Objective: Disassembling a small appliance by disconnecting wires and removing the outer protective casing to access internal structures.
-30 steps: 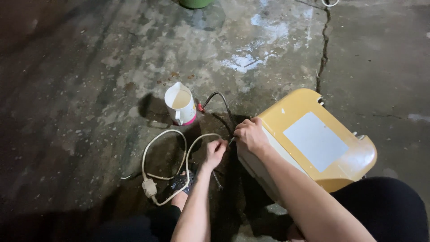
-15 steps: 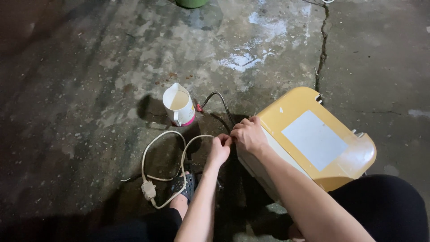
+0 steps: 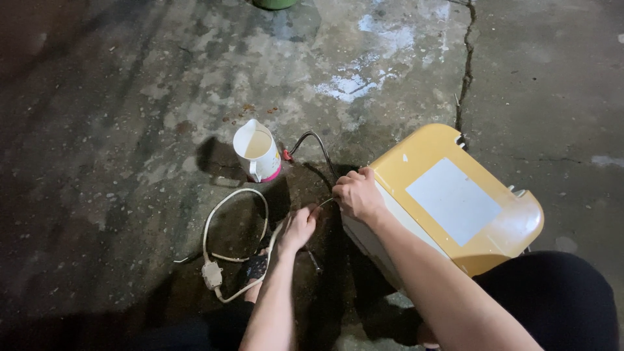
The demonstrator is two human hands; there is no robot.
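Our right hand [image 3: 356, 195] and left hand [image 3: 299, 229] both pinch a thin wire [image 3: 325, 202] beside the yellow appliance [image 3: 455, 195] on the concrete floor [image 3: 130, 97]. A hard tug could snap it. The white cup [image 3: 257, 151] and looped white cord [image 3: 224, 247] crowd us.

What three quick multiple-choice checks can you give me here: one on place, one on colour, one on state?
1. Where does the white jug stand?
A. on the yellow appliance
B. on the concrete floor, left of the appliance
C. in the left hand

2. What colour is the appliance's top panel?
A. yellow
B. green
C. black

3. How does the jug stand?
A. upright, open-topped
B. tipped on its side
C. lidded

Answers: B, it sits on the floor; A, the panel is yellow with a pale rectangle; A, its open mouth faces up.
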